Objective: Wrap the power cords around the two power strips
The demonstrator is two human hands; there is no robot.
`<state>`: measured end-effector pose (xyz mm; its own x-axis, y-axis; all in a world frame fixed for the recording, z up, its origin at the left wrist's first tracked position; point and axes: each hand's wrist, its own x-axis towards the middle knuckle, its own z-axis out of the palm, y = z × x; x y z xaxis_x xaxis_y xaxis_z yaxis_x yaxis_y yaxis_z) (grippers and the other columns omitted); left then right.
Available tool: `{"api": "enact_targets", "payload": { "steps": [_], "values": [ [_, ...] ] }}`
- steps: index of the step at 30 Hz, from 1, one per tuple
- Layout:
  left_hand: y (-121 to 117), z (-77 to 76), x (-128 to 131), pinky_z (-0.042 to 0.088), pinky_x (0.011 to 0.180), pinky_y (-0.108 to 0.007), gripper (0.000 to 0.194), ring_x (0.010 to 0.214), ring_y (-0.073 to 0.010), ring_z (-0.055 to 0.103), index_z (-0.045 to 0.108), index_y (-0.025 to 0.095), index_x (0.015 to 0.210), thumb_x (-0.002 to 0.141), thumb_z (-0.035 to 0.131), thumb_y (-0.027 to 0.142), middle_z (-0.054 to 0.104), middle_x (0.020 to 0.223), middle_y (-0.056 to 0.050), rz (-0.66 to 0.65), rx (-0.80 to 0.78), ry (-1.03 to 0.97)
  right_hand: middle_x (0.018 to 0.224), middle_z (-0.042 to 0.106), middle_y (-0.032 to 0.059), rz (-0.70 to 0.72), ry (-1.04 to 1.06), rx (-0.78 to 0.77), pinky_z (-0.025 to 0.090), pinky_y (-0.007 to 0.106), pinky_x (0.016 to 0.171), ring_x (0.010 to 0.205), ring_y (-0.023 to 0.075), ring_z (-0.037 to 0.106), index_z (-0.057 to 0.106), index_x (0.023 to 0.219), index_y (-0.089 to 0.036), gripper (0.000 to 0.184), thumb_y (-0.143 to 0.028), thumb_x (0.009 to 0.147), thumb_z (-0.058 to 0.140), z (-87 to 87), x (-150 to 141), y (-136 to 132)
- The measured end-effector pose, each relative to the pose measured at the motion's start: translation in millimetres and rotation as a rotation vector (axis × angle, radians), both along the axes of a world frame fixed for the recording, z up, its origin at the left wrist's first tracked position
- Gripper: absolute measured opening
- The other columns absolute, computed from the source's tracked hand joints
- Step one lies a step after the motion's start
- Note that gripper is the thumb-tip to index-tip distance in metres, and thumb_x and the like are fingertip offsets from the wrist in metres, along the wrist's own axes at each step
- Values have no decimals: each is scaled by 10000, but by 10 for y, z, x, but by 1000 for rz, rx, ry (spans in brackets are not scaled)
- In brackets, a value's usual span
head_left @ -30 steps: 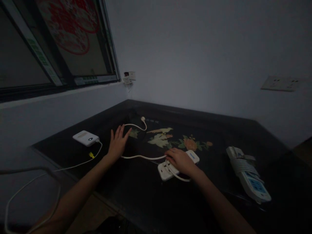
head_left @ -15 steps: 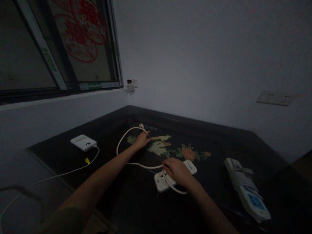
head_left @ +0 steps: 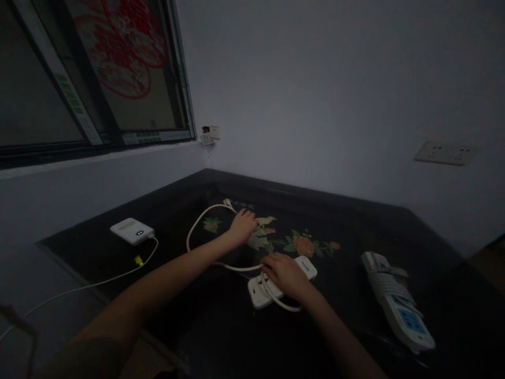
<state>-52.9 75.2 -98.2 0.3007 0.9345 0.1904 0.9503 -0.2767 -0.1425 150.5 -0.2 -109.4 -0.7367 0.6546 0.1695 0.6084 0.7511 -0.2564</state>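
A white power strip (head_left: 258,295) lies on the dark table below my right hand (head_left: 284,273). The fingers of that hand are closed on its white power cord (head_left: 241,269), where the cord crosses the strip and hangs in a small loop. Farther left the cord makes a wide curve toward its plug (head_left: 226,202) near the printed lettering. My left hand (head_left: 243,226) is just right of the plug, over the flower print, with bent fingers. The cord runs in under these fingers, which look closed on it; the fingertips are partly hidden.
A white power bank (head_left: 133,231) with a thin cable and yellow tag (head_left: 139,260) lies at left. At right is another power strip (head_left: 410,321), its cord wrapped around it. Wall sockets (head_left: 445,152) sit above the table (head_left: 347,210); a window (head_left: 150,110) is at left.
My left hand has moved right, away from the plug, and its fingers are now more bent. The right hand stays at the power strip. The view has shifted slightly.
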Motion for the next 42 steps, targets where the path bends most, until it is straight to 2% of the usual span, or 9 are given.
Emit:
{"api": "enact_targets", "payload": {
  "steps": [3, 7, 11, 19, 23, 27, 33, 37, 42],
  "values": [
    [193, 76, 34, 336, 1025, -507, 212, 1160, -278, 512, 646, 132, 1057, 878, 534, 158, 613, 1151, -144, 59, -12, 60, 996, 680, 67, -3, -8, -4, 414, 293, 819, 967, 205, 604, 643, 1029, -189, 218, -239, 945, 448, 11, 0, -12],
    [385, 98, -29, 505, 853, -446, 329, 1024, -229, 586, 548, 153, 1179, 893, 564, 315, 577, 1184, -95, 145, -87, 86, 995, 679, 66, -3, -15, -3, 411, 290, 805, 963, 207, 604, 640, 1034, -194, 211, -241, 942, 455, 24, 6, -24],
    [448, 200, -131, 519, 825, -427, 334, 999, -222, 595, 543, 153, 1186, 895, 561, 316, 578, 1176, -98, 155, -125, 45, 1000, 674, 69, -1, -16, -4, 408, 292, 807, 963, 205, 602, 635, 1035, -194, 214, -241, 945, 446, 17, 12, -22],
    [416, 863, -358, 515, 838, -428, 339, 1006, -219, 592, 540, 155, 1192, 899, 553, 323, 570, 1190, -97, 106, 63, -217, 989, 675, 69, -2, -14, -3, 409, 302, 793, 954, 209, 600, 637, 1032, -193, 220, -260, 950, 443, -1, 4, -12],
    [399, 1016, -335, 500, 823, -394, 282, 958, -205, 595, 586, 153, 1111, 919, 508, 343, 610, 1094, -81, 45, 136, -429, 983, 676, 67, -7, -8, -1, 406, 300, 790, 950, 208, 598, 637, 1027, -195, 216, -256, 948, 446, -6, 7, -11],
    [453, 906, -232, 426, 680, -272, 316, 763, -164, 561, 656, 159, 864, 935, 405, 337, 617, 772, -31, -59, 100, -665, 985, 677, 64, -9, -8, 3, 400, 293, 793, 952, 201, 598, 635, 1036, -200, 215, -258, 948, 448, -9, 10, -21],
    [567, 472, -40, 309, 488, -218, 396, 492, -98, 398, 628, 139, 820, 930, 357, 406, 412, 533, 41, -117, -81, -960, 994, 682, 59, -10, -14, 5, 397, 286, 798, 957, 190, 604, 639, 1041, -209, 213, -261, 950, 453, -11, 9, -26],
    [623, 187, 82, 416, 539, -231, 363, 550, -97, 491, 613, 122, 901, 947, 393, 407, 524, 652, 10, -75, -191, -1080, 990, 683, 62, -17, -21, 4, 398, 291, 789, 950, 197, 606, 640, 1032, -208, 208, -252, 946, 456, -12, 9, -24],
    [688, -80, 193, 529, 789, -394, 316, 934, -195, 609, 556, 145, 1150, 901, 549, 340, 595, 1123, -85, 17, -300, -1119, 998, 682, 61, -13, -23, -9, 402, 291, 794, 957, 195, 603, 634, 1041, -212, 211, -257, 951, 450, -8, 15, -23]
  ]
}}
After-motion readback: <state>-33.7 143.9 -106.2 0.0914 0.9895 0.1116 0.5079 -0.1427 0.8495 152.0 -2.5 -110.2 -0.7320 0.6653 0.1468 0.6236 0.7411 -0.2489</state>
